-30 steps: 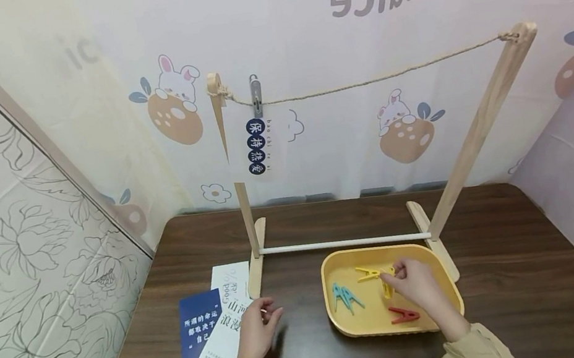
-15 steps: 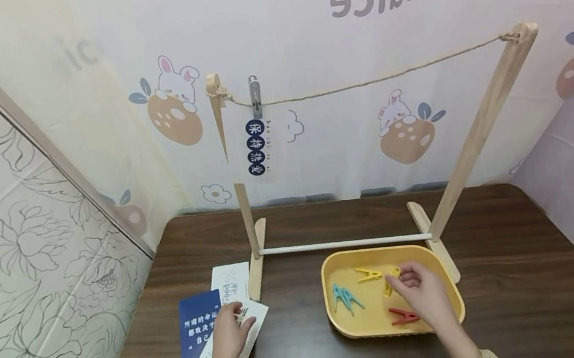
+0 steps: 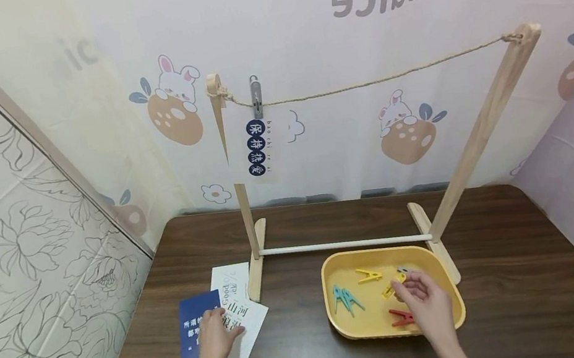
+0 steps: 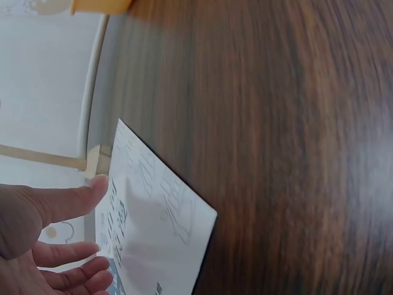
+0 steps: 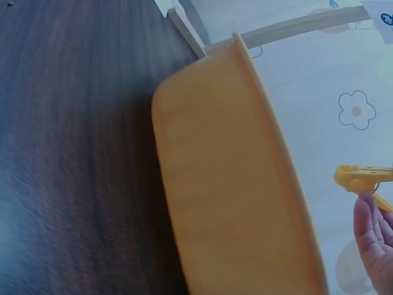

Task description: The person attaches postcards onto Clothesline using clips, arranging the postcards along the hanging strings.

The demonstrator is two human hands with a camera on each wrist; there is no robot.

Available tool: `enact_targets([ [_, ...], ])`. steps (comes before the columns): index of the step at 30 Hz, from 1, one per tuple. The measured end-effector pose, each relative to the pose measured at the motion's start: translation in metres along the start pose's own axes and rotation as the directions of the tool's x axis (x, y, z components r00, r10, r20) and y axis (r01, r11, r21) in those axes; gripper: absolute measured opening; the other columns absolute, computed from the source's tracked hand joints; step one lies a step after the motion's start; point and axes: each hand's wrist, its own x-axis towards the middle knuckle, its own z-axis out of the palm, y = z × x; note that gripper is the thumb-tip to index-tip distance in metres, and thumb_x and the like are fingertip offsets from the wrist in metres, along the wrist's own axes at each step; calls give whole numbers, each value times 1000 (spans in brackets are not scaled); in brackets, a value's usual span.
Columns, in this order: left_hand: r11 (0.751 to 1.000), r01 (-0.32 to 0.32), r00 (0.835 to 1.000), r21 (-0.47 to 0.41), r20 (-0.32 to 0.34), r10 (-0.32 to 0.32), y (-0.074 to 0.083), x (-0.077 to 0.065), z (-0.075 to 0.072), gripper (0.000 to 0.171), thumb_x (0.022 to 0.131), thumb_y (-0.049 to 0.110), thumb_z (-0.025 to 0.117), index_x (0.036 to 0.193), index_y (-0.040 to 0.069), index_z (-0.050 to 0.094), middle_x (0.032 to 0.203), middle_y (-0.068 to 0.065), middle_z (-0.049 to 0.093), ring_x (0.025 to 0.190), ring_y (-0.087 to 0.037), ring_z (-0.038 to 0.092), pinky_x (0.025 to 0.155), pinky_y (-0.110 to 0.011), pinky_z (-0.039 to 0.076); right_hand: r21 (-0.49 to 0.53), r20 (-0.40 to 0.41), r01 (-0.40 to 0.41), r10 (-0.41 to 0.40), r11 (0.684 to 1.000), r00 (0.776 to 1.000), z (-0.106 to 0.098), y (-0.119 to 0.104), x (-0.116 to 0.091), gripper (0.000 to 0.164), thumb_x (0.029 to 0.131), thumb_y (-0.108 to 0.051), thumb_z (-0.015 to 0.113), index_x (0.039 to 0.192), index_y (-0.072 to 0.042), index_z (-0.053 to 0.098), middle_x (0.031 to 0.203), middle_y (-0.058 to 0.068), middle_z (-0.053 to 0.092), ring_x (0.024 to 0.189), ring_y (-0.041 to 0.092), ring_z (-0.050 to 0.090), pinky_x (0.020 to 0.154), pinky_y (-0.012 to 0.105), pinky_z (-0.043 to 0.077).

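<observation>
My right hand (image 3: pixel 425 301) pinches a yellow clothespin (image 3: pixel 394 286) over the yellow basket (image 3: pixel 339 327); the clothespin (image 5: pixel 359 178) also shows between its fingertips in the right wrist view. Another yellow clothespin (image 3: pixel 368 275), teal clothespins (image 3: pixel 346 298), a red one (image 3: pixel 401 317) and a partly hidden grey clip (image 3: pixel 404 269) lie inside. With fingers loosely spread, my left hand (image 3: pixel 213 338) is over a blue card (image 3: pixel 188 323) and a white card (image 3: pixel 246 329) with dark characters. Thumb and fingers stand apart by the white card (image 4: pixel 159 227) in the left wrist view.
Beyond the basket stands a wooden frame (image 3: pixel 475 143) with a rope (image 3: pixel 362 85) across its top. A grey clip (image 3: pixel 256 97) holds a card (image 3: pixel 256 146) on the rope. A second white card (image 3: pixel 230 275) lies by the frame's left foot (image 3: pixel 255 278).
My left hand has moved left onto the cards, and the characters card has slid right. The right hand has shifted slightly right with the clothespin, and the grey clip in the basket now shows.
</observation>
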Motion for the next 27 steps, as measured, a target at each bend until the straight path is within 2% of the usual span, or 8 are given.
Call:
enact_targets([
  [4,1000,10,1000,24,-3,-10,-4,1,0,59,52,15,84,94,-15,56,87,-25,53,83,-39,50,72,-47,40,92,-35,-26,29,995,999,3,24,0,33,76,-31,70,97,-8,57,82,10,61,66,20,63,55,24,50],
  [11,995,76,997,62,28,-78,-7,2,0,68,50,18,85,98,-18,53,90,-27,49,83,-37,49,73,-47,41,177,-64,-41,53,983,997,5,26,-5,32,74,-29,71,96,-10,58,83,12,60,67,22,62,56,26,50],
  [16,992,103,993,73,52,-107,-9,4,1,69,50,17,85,97,-19,51,87,-26,47,81,-36,48,70,-46,41,177,-78,-79,94,981,992,6,24,-9,34,73,-29,72,97,-9,58,83,12,60,67,21,62,56,25,50],
  [27,989,107,991,106,68,-114,-7,7,1,62,49,16,86,88,-18,51,79,-21,46,75,-32,46,65,-44,40,152,-107,-155,172,976,979,5,24,-15,37,72,-33,73,96,-10,57,83,10,61,69,18,62,57,23,49],
])
